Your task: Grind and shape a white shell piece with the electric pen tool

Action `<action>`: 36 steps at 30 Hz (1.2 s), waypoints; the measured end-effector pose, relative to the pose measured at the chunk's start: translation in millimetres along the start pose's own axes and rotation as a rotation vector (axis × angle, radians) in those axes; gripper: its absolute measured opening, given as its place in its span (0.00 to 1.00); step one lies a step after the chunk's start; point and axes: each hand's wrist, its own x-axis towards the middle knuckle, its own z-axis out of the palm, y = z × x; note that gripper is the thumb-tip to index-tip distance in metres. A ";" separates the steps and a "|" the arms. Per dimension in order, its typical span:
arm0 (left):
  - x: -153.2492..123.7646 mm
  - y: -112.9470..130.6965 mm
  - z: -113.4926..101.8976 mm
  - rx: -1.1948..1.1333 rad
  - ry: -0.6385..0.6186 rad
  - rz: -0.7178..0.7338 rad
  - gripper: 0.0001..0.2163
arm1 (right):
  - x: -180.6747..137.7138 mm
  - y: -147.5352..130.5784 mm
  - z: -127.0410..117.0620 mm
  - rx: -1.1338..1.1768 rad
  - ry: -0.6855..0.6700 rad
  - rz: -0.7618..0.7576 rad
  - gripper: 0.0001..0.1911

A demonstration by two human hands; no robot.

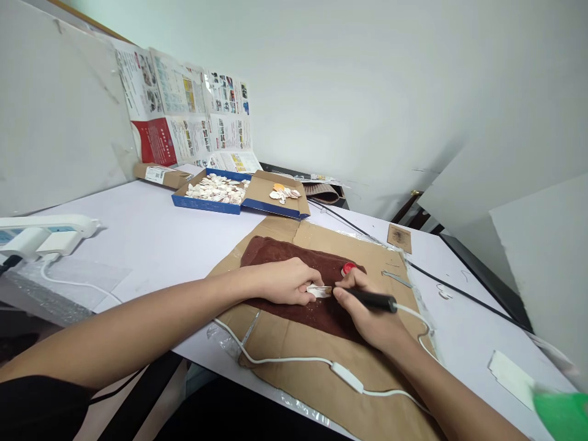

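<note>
My left hand point(285, 281) rests on a dark brown cloth point(294, 254) and pinches a small white shell point(318, 291) flat against it. My right hand point(367, 306) grips a black pen-shaped corded tool point(373, 300) like a pencil, its tip touching the shell. A white cord with an inline switch point(348, 377) runs from the tool across the brown cardboard sheet point(321, 361) under the cloth. A small red round object point(348, 268) sits on the cloth just behind my right hand.
An open blue box point(209, 202) holds several shells, its lid point(275, 195) a few more. A white power strip point(46, 233) lies far left. Printed leaflets point(184, 116) lean on the wall. A black cable point(459, 294) crosses the white table; a green object point(563, 413) sits bottom right.
</note>
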 end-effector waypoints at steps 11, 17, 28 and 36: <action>0.3 -3.6 1.8 -0.022 -0.006 0.010 0.12 | 3.5 -2.9 4.7 -0.024 -0.015 0.043 0.13; -2.5 -1.7 0.5 -0.066 -0.029 -0.011 0.15 | -9.9 9.2 1.5 0.037 -0.047 0.020 0.13; -1.9 6.4 -2.4 -0.033 -0.044 -0.076 0.14 | -7.0 10.5 2.4 0.158 -0.030 0.130 0.15; -1.0 4.2 -1.0 -0.054 -0.039 -0.070 0.14 | -2.9 16.3 5.0 0.412 -0.020 0.398 0.16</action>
